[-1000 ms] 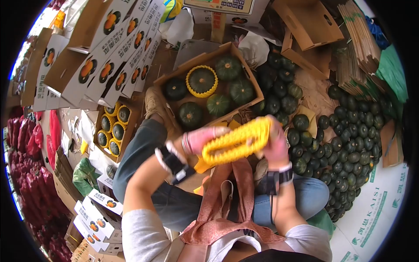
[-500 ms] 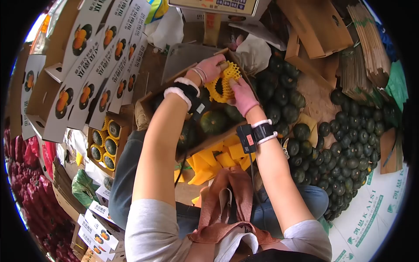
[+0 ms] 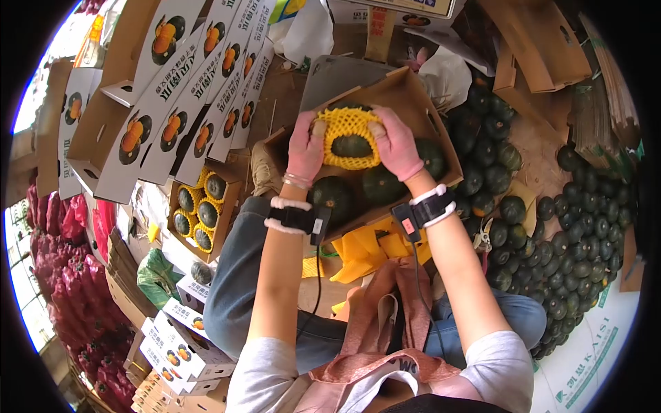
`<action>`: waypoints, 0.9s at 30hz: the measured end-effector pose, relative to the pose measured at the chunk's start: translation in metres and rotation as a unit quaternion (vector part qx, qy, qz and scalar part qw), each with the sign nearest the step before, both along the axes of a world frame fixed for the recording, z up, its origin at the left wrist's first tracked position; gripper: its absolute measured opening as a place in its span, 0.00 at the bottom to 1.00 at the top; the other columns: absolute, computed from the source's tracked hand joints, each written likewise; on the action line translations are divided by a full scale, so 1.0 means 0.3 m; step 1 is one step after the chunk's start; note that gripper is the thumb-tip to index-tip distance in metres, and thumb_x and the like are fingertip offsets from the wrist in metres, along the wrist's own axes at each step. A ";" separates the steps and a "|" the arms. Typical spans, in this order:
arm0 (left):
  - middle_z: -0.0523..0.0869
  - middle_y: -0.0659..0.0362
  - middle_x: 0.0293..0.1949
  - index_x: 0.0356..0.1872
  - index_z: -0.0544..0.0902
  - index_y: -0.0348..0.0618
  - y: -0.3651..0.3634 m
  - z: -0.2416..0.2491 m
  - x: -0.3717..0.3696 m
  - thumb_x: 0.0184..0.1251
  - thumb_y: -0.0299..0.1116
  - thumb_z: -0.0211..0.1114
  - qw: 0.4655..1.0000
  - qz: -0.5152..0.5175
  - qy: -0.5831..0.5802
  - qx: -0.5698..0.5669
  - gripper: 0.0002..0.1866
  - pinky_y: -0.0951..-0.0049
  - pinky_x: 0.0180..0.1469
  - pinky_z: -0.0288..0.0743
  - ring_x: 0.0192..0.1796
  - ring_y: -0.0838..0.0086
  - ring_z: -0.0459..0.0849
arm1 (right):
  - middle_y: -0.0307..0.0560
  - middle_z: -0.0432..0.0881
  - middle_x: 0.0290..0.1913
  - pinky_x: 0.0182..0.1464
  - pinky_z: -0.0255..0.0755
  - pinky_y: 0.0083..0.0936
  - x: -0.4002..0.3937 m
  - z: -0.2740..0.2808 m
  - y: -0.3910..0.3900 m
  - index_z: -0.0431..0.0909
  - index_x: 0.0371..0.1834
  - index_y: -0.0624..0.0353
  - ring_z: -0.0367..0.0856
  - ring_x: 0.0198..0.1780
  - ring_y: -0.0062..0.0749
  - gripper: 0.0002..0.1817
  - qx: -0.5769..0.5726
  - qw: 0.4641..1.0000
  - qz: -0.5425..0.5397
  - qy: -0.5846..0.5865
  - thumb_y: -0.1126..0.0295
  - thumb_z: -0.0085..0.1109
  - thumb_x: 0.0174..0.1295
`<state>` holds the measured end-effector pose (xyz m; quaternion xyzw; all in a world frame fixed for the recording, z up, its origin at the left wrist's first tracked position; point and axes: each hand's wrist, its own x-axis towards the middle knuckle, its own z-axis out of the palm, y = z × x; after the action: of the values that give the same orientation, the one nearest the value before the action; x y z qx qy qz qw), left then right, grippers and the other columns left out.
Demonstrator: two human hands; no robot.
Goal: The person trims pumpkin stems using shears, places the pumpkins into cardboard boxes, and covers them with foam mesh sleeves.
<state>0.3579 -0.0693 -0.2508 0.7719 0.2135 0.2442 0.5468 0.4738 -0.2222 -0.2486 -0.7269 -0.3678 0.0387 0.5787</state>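
Observation:
Both hands, in pink gloves, hold one dark green pumpkin wrapped in a yellow foam net above an open cardboard box. My left hand grips the netted pumpkin's left side, its fingers bent round it. On the right side my right hand presses against the net. Part of the pumpkin's dark skin shows through an opening in the net. Below the hands, bare dark pumpkins lie in the box.
Printed cartons stand at the upper left. A small box of netted pumpkins sits left of my leg. Many loose pumpkins are piled on the right. Yellow foam nets lie near my lap, and empty cartons are at the upper right.
The yellow net, earlier held stretched between my hands, is now around a pumpkin. My hands have moved apart to its two sides. The whole view has shifted.

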 end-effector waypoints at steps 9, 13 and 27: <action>0.78 0.62 0.30 0.39 0.77 0.35 -0.042 -0.067 0.046 0.68 0.30 0.59 0.985 0.118 -0.023 -0.120 0.07 0.78 0.40 0.70 0.34 0.79 0.72 | 0.55 0.78 0.30 0.37 0.73 0.30 0.092 -0.006 0.030 0.75 0.37 0.61 0.77 0.33 0.48 0.07 -0.101 0.983 -0.050 0.147 0.69 0.57 0.61; 0.81 0.57 0.28 0.37 0.80 0.36 -0.030 -0.047 0.066 0.66 0.31 0.61 0.973 0.132 0.042 -0.184 0.07 0.75 0.38 0.71 0.30 0.74 0.74 | 0.56 0.80 0.35 0.42 0.72 0.30 0.152 -0.079 0.010 0.77 0.40 0.61 0.78 0.37 0.49 0.10 -0.170 0.959 -0.009 0.227 0.65 0.55 0.63; 0.73 0.47 0.60 0.66 0.60 0.37 -0.074 0.061 -0.045 0.48 0.46 0.75 0.989 -0.048 0.133 0.044 0.47 0.68 0.61 0.67 0.61 0.62 0.73 | 0.56 0.76 0.50 0.52 0.71 0.36 -0.117 -0.004 -0.079 0.69 0.53 0.59 0.76 0.51 0.52 0.19 -0.073 0.984 -0.135 0.090 0.64 0.57 0.62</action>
<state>0.3444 -0.0915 -0.2325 0.8302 0.2362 0.1215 0.4901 0.4386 -0.2458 -0.2496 -0.8035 -0.2091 0.0524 0.5549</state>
